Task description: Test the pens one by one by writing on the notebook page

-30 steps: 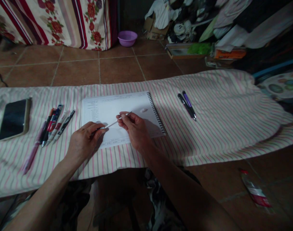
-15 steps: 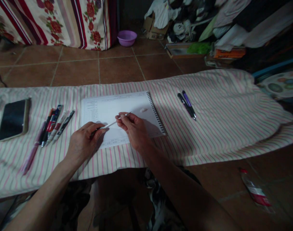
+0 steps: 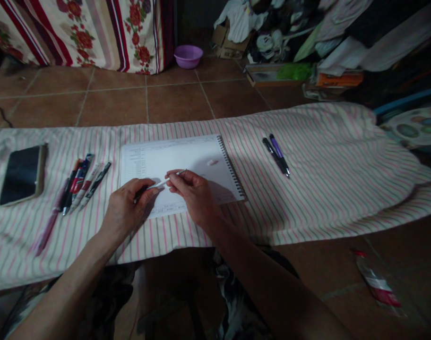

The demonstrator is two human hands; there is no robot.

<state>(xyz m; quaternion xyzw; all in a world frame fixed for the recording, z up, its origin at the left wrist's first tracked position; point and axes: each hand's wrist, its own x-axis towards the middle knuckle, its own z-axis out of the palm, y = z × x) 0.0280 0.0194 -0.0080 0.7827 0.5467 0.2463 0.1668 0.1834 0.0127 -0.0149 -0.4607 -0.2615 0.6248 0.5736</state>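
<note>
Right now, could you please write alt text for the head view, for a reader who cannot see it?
A person's left hand and right hand hold a thin whitish rod over a white spiral-bound notebook. It lies on a cream cloth with pink and grey stripes, several slim multicoloured pens to its left, a black pen and purple pen to its right.

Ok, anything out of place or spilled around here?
The red-capped bottle appears to lie on its side on the floor, at the person's right; bottles normally stand. I see no spill. A small white lump also sits loose on the notebook page.
</note>
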